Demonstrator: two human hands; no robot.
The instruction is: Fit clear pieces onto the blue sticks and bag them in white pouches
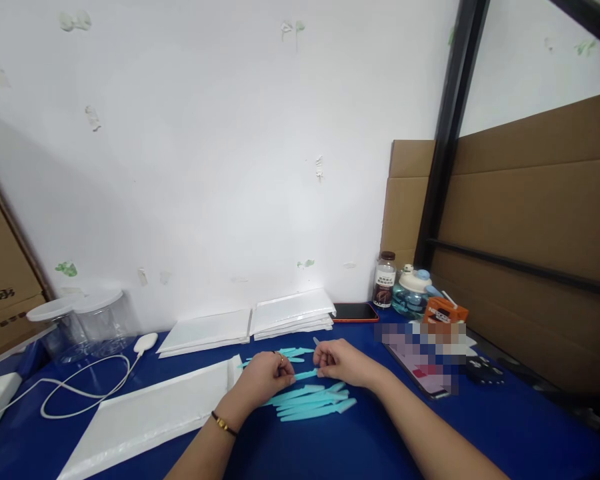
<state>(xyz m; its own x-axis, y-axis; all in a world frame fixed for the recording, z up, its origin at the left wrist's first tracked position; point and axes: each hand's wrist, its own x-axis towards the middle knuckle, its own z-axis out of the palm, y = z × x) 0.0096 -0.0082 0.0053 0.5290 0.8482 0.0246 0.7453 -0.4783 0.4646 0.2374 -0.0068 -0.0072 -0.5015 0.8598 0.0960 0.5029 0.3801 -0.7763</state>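
Note:
Between my hands is a turquoise eyebrow razor [305, 376], lying level. My left hand [267, 375] pinches one end of it between thumb and fingers. At the other end, the fingertips of my right hand [344, 362] are closed on its tip. Just below, on the blue tabletop, lies a loose pile of similar razors [313, 402], some with pale clear blade covers. A few more razors [294, 353] lie behind my hands, partly hidden by my left hand. A white padded envelope [160, 417] lies flat to the left of my left hand.
Stacks of white padded envelopes [205, 331] lie along the wall, with a red-edged phone [355, 312] beside them. To the right are a lit phone [420, 363], a brown-capped bottle [385, 280], a teapot-like jar [411, 293] and an orange carton [445, 312]. A white cable [85, 415] curls at left.

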